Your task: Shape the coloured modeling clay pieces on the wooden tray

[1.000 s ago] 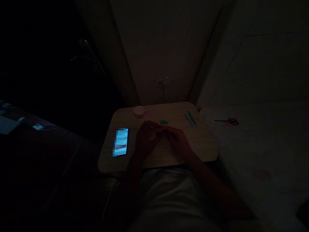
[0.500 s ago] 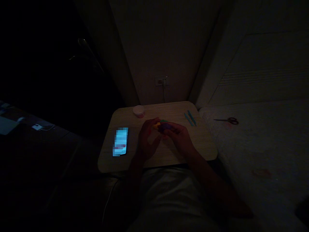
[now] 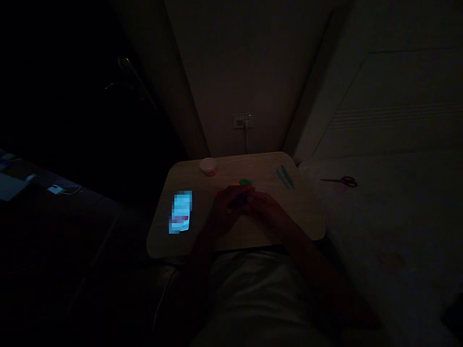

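I see my left hand [image 3: 224, 208] and right hand [image 3: 269, 208], fingers curled round a purple lump [image 3: 239, 200] (mostly hidden) over the table [image 3: 304, 209]; handling step, I judge, next calling for gentle pressure.

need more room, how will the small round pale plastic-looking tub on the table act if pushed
The pale round plastic-looking tub looks low and wide, so it would probably slide rather than tip. Near the back edge of the wood-grained table, it might drop off if pushed backward.
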`<action>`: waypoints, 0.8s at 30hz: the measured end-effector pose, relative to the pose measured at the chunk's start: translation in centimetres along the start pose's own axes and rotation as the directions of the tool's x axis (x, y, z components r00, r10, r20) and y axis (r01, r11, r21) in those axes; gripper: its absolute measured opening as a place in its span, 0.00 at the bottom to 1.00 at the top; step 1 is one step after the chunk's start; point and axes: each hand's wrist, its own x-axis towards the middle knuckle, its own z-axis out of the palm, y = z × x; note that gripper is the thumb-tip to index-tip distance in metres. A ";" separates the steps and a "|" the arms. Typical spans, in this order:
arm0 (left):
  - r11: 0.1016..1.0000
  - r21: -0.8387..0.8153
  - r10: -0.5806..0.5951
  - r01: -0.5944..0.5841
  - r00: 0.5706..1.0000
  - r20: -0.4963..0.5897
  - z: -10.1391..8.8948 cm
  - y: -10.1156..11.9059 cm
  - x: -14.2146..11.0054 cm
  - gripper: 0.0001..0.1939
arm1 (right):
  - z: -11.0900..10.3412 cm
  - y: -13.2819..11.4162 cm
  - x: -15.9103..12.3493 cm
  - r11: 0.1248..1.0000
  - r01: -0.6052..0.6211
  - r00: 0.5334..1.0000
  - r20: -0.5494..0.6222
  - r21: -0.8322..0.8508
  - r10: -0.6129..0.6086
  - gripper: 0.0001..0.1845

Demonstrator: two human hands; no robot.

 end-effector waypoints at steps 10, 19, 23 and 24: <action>0.930 0.328 0.155 -0.166 0.986 0.060 0.6 -0.4 0.2 0.22 | 0.1 -0.4 0.0 0.960 0.089 0.993 -0.046 -0.266 -0.105 0.21; 0.870 0.482 0.077 -0.105 0.994 0.077 1.7 0.8 -0.1 0.33 | 0.3 -1.0 0.2 0.956 0.076 0.995 -0.046 -0.284 -0.093 0.17; 0.851 0.519 0.047 -0.083 0.995 0.082 1.9 0.9 0.1 0.36 | 0.5 -0.9 -0.1 0.967 0.074 0.995 -0.047 -0.244 -0.088 0.22; 0.848 0.524 0.044 -0.078 0.996 0.075 1.9 0.9 0.2 0.35 | 0.5 -1.0 -0.2 0.969 0.073 0.996 -0.035 -0.234 -0.083 0.23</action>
